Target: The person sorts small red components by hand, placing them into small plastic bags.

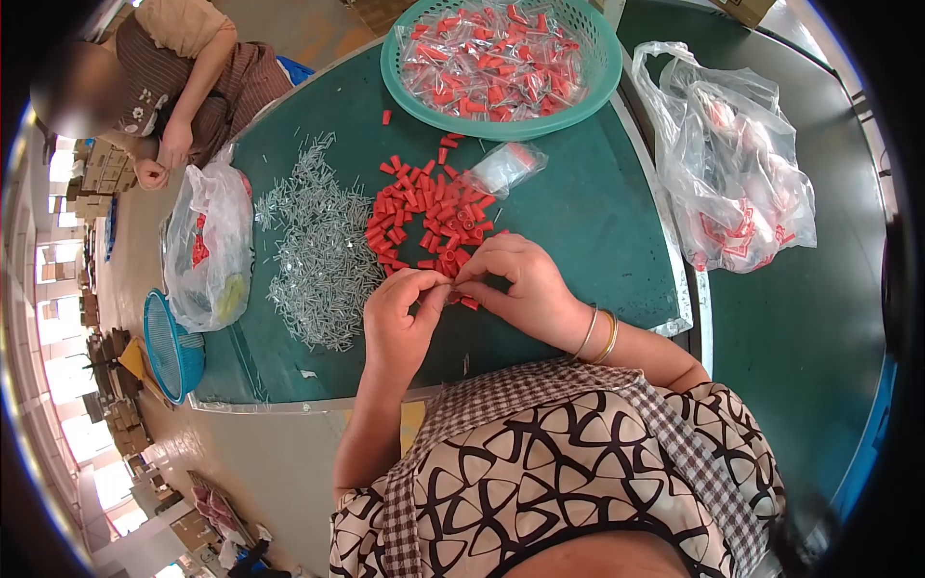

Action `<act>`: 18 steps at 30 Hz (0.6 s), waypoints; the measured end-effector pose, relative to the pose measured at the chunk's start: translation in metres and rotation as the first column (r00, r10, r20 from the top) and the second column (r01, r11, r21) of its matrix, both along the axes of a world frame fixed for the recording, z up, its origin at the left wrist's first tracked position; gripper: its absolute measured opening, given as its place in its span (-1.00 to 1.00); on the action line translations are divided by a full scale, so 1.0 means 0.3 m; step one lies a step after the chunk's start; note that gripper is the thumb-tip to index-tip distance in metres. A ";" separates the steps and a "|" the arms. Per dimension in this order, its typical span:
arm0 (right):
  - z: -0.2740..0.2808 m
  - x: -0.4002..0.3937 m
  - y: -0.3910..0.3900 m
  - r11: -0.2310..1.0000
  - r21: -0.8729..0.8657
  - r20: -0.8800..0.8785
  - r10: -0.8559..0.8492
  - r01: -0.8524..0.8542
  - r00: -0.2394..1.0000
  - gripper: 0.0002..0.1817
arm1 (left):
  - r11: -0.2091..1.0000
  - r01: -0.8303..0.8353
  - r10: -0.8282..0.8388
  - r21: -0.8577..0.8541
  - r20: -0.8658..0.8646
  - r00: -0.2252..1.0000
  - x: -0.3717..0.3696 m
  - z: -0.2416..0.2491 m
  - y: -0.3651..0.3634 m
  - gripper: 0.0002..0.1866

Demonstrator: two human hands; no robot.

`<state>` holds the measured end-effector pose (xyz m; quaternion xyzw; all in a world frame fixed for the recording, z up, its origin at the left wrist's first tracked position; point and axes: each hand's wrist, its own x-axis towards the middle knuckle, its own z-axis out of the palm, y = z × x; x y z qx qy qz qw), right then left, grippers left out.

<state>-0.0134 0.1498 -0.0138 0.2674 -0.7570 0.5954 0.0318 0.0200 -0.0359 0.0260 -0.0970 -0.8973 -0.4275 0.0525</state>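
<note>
My left hand (400,313) and my right hand (530,289) meet fingertip to fingertip at the near side of a pile of small red tapered plastic caps (424,202). Both hands are closed in a pinch. Whatever sits between the fingers is too small and too hidden to make out. Left of the caps, a wide heap of thin silver metal pins (323,260) spreads over the green tabletop (588,231). Just beyond the caps lies a small clear plastic packet (506,169) with something red in it.
A green plastic basket (388,72) full of bagged red pieces stands at the far edge. Clear plastic bags lie left (207,246) and right (737,173). A blue basket (173,352) is at the left edge. Another person (193,67) sits across at far left.
</note>
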 end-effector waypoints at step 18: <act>-0.012 -0.002 0.000 0.999 0.045 0.033 0.020 -0.022 0.999 -0.89 | 0.999 0.022 -0.022 0.026 -0.021 1.000 -0.003 -0.031 0.003 -0.83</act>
